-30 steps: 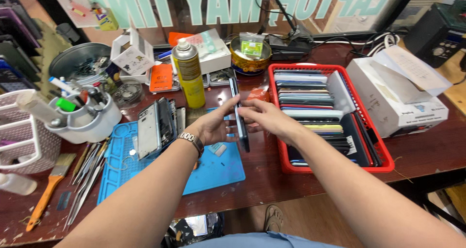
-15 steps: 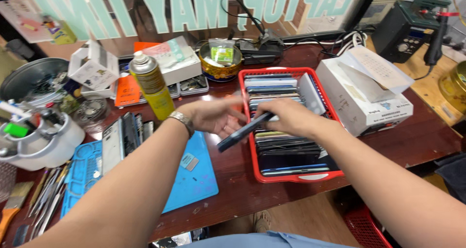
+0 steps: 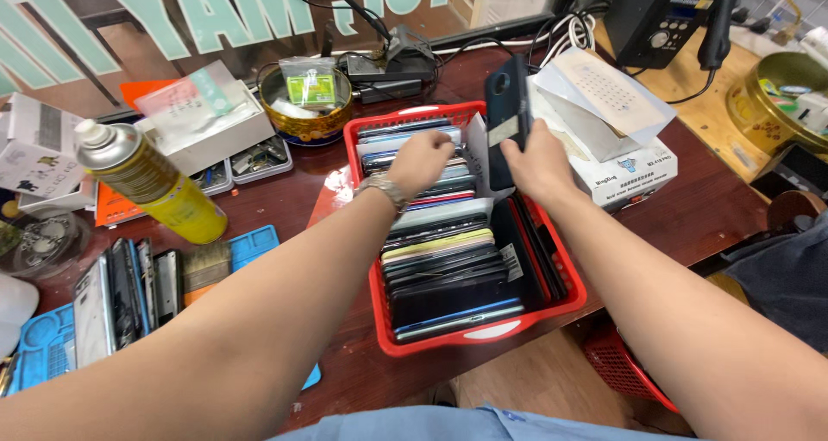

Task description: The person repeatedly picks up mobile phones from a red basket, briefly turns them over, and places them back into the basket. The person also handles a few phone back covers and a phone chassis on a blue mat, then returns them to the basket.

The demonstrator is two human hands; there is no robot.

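Since the earlier frame, the right hand [image 3: 542, 160] has lifted the dark phone [image 3: 507, 117] upright above the far right corner of the red basket [image 3: 483, 333]; its grip is clenched on the phone's lower end. Left hand [image 3: 423, 160], fingers curled, presses on the stacked phones [image 3: 444, 264] at the basket's far end; whether it grasps one cannot be told. Judged rigid, light, smooth and breakable, the phone is best held by its long edges.
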